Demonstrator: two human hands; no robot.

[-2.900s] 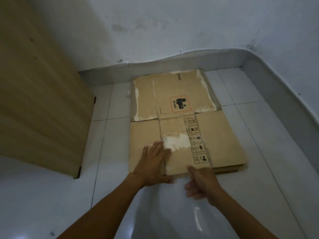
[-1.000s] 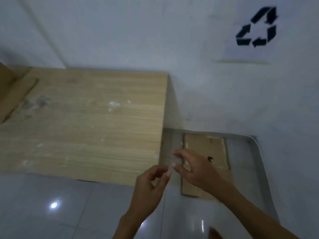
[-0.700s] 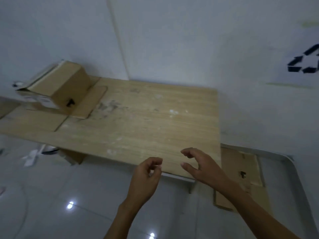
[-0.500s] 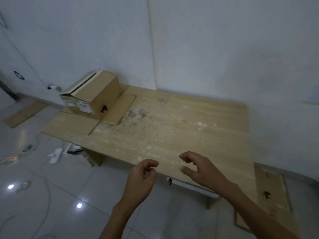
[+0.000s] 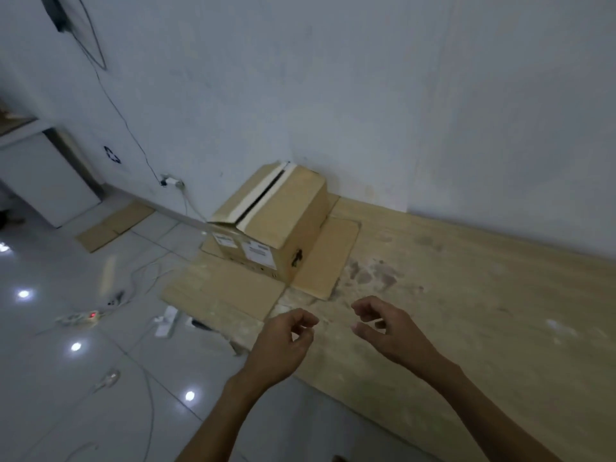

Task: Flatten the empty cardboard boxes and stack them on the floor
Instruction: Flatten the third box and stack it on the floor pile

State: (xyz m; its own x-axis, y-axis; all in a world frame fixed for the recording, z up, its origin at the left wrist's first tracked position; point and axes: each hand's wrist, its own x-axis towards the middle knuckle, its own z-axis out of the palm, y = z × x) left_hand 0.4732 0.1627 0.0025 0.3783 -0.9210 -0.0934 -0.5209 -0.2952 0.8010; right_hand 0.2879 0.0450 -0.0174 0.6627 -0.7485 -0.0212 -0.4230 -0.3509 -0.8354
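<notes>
A brown cardboard box point(image 5: 276, 225) stands upright at the far left end of a low wooden table point(image 5: 466, 295), its top flaps nearly closed and its bottom flaps point(image 5: 226, 291) spread flat on the tabletop. My left hand point(image 5: 283, 345) hovers over the table's near edge, fingers loosely curled, holding nothing. My right hand point(image 5: 390, 331) hangs beside it over the tabletop, fingers apart and empty. Both hands are well short of the box.
A flat piece of cardboard point(image 5: 113, 225) lies on the white tiled floor by the left wall. Cables and a power strip point(image 5: 86, 316) trail across the floor left of the table. A white cabinet point(image 5: 43, 181) stands at far left.
My view has swung left from the flattened stack on the floor to the table. Both hands let go of that stack and now hover empty, and the box is nearer.
</notes>
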